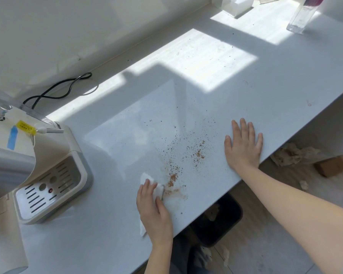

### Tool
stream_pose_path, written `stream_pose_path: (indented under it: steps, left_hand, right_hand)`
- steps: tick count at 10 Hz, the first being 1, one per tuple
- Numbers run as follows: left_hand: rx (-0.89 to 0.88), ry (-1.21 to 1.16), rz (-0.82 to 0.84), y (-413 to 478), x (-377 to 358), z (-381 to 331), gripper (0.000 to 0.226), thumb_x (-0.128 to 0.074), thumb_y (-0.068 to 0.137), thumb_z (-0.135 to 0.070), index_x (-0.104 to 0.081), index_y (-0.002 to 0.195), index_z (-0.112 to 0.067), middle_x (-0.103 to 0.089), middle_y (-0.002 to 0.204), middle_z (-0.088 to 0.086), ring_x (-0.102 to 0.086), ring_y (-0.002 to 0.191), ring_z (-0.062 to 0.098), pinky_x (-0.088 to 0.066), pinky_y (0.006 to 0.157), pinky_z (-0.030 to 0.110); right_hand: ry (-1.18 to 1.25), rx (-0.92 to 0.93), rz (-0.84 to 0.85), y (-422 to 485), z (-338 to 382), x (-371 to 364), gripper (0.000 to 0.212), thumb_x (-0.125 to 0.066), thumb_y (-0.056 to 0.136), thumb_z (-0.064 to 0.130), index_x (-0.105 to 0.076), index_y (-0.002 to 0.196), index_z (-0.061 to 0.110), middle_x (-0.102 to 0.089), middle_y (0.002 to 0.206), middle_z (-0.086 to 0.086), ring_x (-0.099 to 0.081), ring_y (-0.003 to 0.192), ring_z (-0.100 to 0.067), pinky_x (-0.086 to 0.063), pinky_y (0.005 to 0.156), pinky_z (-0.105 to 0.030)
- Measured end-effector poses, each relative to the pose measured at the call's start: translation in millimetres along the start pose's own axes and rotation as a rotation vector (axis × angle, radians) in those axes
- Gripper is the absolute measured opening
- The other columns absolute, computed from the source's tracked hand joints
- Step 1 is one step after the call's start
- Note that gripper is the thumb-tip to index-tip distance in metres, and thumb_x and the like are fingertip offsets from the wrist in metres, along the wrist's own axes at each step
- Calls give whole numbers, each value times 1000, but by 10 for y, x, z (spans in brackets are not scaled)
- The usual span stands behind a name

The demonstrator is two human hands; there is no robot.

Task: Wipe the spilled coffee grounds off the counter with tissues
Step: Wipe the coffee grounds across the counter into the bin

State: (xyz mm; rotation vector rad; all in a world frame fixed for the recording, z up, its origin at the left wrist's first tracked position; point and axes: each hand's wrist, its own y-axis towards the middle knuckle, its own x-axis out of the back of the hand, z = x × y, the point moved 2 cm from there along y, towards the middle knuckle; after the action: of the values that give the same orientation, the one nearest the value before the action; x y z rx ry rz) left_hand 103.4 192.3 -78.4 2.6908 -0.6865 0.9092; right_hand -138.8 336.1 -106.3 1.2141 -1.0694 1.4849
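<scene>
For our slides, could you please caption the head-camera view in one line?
Left hand holds a tissue against spilled coffee grounds on the white counter; right hand rests flat near the edge.

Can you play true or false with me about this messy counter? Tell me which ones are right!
1. The left hand holds a white tissue down on the counter. True.
2. The right hand is picking up the bottle. False: the right hand lies flat on the counter near its edge, and the clear bottle stands far off at the back.
3. All the coffee grounds are gone. False: brown coffee grounds are scattered between the two hands.
4. A coffee machine stands to the left of the left hand. True.
5. A black bin sits under the counter. True.
</scene>
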Motion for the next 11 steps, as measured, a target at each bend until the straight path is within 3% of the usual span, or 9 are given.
stream_pose_path:
  steps: [1,2,3,4,5,6,8,9,11]
  left_hand:
    - [-26,123,11,103,48,29,49,-65,81,-3,-50,127,-11,-47,137,5,-34,128,21,-20,107,27]
    - [43,226,-15,117,131,86,61,-73,75,-19,-43,128,-16,-43,134,8,-35,122,25,-29,100,45]
    - [177,235,-39,105,208,165,59,-74,74,-30,-46,124,-15,-45,128,10,-39,117,33,-33,93,52]
    - [170,233,34,71,255,179,52,-48,80,-51,-54,119,-18,-47,126,5,-38,117,27,-30,95,49]
    - [149,253,70,69,293,200,48,-39,85,-49,-56,119,-21,-46,127,1,-39,117,24,-29,95,48]
    - [92,312,106,100,343,254,40,-69,80,-28,-57,117,-19,-49,125,2,-43,115,25,-31,92,45]
    - [-11,167,125,197,509,290,26,-69,81,-10,-63,104,-21,-60,104,-6,-57,96,15,-43,82,31]
    - [152,9,93,348,543,340,20,-64,84,-14,-64,92,-32,-66,92,-13,-61,87,12,-42,71,20]
    - [297,-204,57,817,530,365,10,-65,85,-16,-63,91,-24,-68,88,-5,-64,87,12,-46,75,26]
  right_hand:
    - [-2,-6,0,3,-10,4,57,-18,97,43,-7,151,26,-4,160,2,0,147,-19,-2,117,-48]
    - [-5,-6,1,0,-2,1,57,-18,97,43,-7,151,26,-4,160,2,0,147,-18,-2,117,-47]
    - [1,-5,4,3,-2,3,57,-18,97,43,-7,151,26,-4,160,2,0,147,-18,-2,117,-47]
    - [-2,-9,4,4,1,3,57,-18,97,43,-8,151,26,-4,160,2,0,147,-18,-2,117,-47]
    - [1,-9,3,2,2,1,57,-19,97,43,-8,151,26,-4,160,2,0,147,-18,-2,117,-47]
    - [-2,-7,5,5,1,2,57,-18,97,43,-7,151,26,-3,160,2,0,147,-18,-2,117,-47]
    - [11,-7,7,-1,2,8,58,-18,97,43,-8,151,26,-4,160,2,0,147,-18,-2,117,-48]
    - [2,-6,9,-1,6,15,58,-17,97,44,-6,151,26,-3,160,2,1,147,-19,-2,117,-48]
    - [-1,-7,16,-10,17,31,58,-16,97,44,-4,151,26,-1,160,2,2,147,-18,-1,117,-47]
